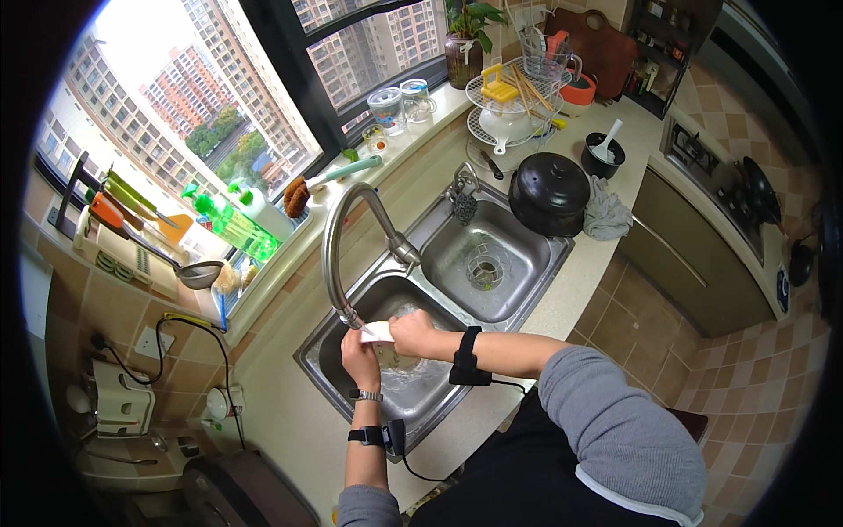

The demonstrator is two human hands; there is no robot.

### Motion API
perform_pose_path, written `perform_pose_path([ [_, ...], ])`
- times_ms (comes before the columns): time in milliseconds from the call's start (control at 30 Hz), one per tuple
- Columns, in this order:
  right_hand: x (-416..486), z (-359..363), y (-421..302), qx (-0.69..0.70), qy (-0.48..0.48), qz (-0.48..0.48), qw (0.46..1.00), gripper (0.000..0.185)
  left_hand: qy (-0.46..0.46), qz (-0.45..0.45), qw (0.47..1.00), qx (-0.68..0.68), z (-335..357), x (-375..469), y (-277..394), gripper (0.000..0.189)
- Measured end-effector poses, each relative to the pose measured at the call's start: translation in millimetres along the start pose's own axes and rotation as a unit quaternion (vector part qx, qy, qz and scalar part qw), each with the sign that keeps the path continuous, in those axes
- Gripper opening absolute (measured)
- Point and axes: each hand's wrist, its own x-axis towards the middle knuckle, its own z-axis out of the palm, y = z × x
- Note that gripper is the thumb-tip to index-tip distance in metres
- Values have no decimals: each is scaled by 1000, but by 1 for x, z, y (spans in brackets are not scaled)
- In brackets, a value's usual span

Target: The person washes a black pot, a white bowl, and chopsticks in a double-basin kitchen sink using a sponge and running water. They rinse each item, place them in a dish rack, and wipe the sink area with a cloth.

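Note:
Over the left basin [329, 356] of a stainless steel double sink, both my hands grip a small white, smooth piece [378, 332] held just under the tap's outlet. My left hand [360, 361] has its near end and my right hand [415, 332] covers its far end, so its full shape is hidden and I cannot tell what it is. The curved metal tap [332, 244] arches above, with water running onto the piece. Some water lies on the basin's floor below my hands.
A wire strainer [489, 269] sits in the right basin's drain. Beside that basin stand a lidded black pot [552, 191], a grey cloth [607, 209] and a knife [491, 165]. Green soap bottles [240, 227] and a ladle [199, 273] line the windowsill on the left.

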Motion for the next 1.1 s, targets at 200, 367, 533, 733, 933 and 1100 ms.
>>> perform_pose_path([
  [200, -6, 14, 29, 374, -278, 243, 851, 22, -182, -423, 841, -283, 6, -29, -41, 27],
  [367, -23, 56, 53, 617, -339, 256, 663, 17, -221, -575, 569, -545, -21, -41, -18, 50],
  [533, -12, 67, 54, 584, -332, 195, 715, 34, -211, -488, 605, -593, -34, -47, 8, 65],
  [733, 45, 25, 76, 624, -139, 272, 719, 39, -186, -452, 671, -557, -46, -41, 17, 66],
  [933, 90, -6, 92, 745, -127, 301, 582, 36, -176, -479, 683, -522, -51, -48, 19, 64],
  [1100, 64, -6, 87, 490, -207, 195, 824, 61, -144, -546, 599, -568, -50, -57, 12, 69],
])
